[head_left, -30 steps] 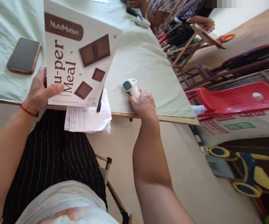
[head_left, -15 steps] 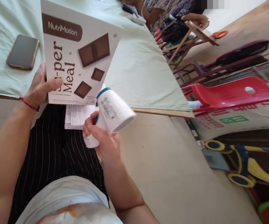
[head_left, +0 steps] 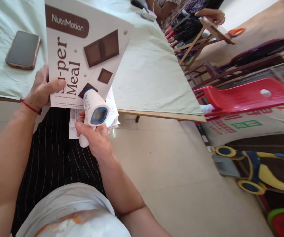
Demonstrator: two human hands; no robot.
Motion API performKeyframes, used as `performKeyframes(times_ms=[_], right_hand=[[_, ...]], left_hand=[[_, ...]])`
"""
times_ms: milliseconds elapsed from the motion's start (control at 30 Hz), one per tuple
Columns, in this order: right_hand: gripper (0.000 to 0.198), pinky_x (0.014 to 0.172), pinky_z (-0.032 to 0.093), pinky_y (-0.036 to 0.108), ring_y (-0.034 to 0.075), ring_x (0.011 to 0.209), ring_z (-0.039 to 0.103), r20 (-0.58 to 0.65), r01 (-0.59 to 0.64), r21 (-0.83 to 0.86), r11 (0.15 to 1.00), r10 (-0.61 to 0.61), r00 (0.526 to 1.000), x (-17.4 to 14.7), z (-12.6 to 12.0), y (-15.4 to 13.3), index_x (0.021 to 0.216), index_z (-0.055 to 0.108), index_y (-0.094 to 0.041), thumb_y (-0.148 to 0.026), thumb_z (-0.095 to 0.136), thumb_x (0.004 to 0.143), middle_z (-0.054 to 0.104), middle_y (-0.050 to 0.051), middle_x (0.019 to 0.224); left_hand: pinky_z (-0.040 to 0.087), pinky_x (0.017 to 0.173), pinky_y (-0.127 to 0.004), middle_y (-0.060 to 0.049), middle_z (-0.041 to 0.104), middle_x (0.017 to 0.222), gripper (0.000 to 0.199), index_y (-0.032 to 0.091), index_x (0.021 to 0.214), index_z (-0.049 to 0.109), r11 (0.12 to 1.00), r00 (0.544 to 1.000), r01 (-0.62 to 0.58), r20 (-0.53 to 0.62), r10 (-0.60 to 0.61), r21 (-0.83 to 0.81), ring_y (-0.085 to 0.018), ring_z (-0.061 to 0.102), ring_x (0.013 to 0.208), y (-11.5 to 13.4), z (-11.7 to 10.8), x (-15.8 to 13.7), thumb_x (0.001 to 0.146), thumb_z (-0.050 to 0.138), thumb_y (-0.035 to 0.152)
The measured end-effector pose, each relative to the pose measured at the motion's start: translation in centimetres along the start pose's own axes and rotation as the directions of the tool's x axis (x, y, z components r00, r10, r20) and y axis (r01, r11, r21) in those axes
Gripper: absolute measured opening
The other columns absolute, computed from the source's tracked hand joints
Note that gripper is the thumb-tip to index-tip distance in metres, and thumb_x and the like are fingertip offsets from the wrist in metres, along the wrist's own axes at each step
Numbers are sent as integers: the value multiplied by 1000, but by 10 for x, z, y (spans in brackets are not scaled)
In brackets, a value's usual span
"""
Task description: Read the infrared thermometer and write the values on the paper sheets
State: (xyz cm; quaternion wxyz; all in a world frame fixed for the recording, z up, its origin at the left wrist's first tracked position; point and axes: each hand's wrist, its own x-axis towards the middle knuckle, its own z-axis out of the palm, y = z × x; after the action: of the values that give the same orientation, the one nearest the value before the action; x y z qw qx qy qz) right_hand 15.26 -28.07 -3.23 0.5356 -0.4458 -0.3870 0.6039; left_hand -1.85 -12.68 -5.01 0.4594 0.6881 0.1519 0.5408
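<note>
My left hand (head_left: 44, 85) is closed on the lower left edge of a white and brown cardboard box (head_left: 95, 19) printed "NutriMotion Su-per Meal", its thumb across the front. The box is tilted up at the table edge. My right hand (head_left: 95, 135) wraps round the handle of a white and blue infrared thermometer (head_left: 94, 103). Its small blue-framed screen faces me, and its front end is by the box's lower right corner; whether they touch I cannot tell. Papers with writing (head_left: 111, 110) show below and behind the box, partly hidden.
A smartphone (head_left: 23, 49) lies on the pale green tablecloth (head_left: 152, 72), left of the box. Another person's hand (head_left: 211, 15) rests by a wooden folding frame at the back. To the right are a red plastic seat (head_left: 250, 97), a printed sack (head_left: 252, 126) and a yellow-blue ride-on toy (head_left: 254, 168).
My right hand has moved left and turned the thermometer, so its screen now faces me and its nose points toward the box. My left hand keeps its hold on the box.
</note>
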Motion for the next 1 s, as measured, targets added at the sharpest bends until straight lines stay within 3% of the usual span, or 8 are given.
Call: performKeyframes(times_ms=[100, 300, 600, 1000], right_hand=[[44, 61, 47, 30, 10, 58, 53, 68, -93, 28, 995, 91, 993, 1, -1, -6, 94, 60, -24, -37, 88, 62, 59, -9, 64], [29, 61, 47, 28, 10, 55, 57, 129, -111, 25, 994, 107, 986, 0, -6, -9, 95, 63, -22, -34, 80, 74, 60, -10, 57], [23, 55, 45, 26, 9, 49, 55, 78, -88, 49, 995, 84, 993, 2, 1, -7, 81, 60, -22, -30, 80, 75, 58, -10, 52], [26, 52, 45, 25, 9, 48, 54, 53, -91, 24, 996, 90, 995, 3, 2, -8, 70, 58, -22, -26, 83, 72, 63, -6, 55]], left_hand=[[52, 107, -71, -7, 73, 108, 77, 11, 131, 65, 999, 999, 33, -25, -33, -23, -39, 72, 117, 2, 1, 0, 77, 90, 59], [54, 106, -68, -8, 72, 103, 74, 12, 124, 71, 993, 995, 65, -73, -72, -98, -43, 72, 116, 2, 6, 3, 69, 95, 55], [51, 111, -67, -10, 73, 104, 80, 13, 122, 67, 995, 991, 91, -93, -96, -49, -44, 66, 128, 3, 8, 4, 66, 93, 65], [48, 115, -66, -7, 75, 106, 70, 17, 125, 69, 993, 996, 47, -76, -55, -110, -40, 69, 124, -1, 5, 4, 70, 94, 53]])
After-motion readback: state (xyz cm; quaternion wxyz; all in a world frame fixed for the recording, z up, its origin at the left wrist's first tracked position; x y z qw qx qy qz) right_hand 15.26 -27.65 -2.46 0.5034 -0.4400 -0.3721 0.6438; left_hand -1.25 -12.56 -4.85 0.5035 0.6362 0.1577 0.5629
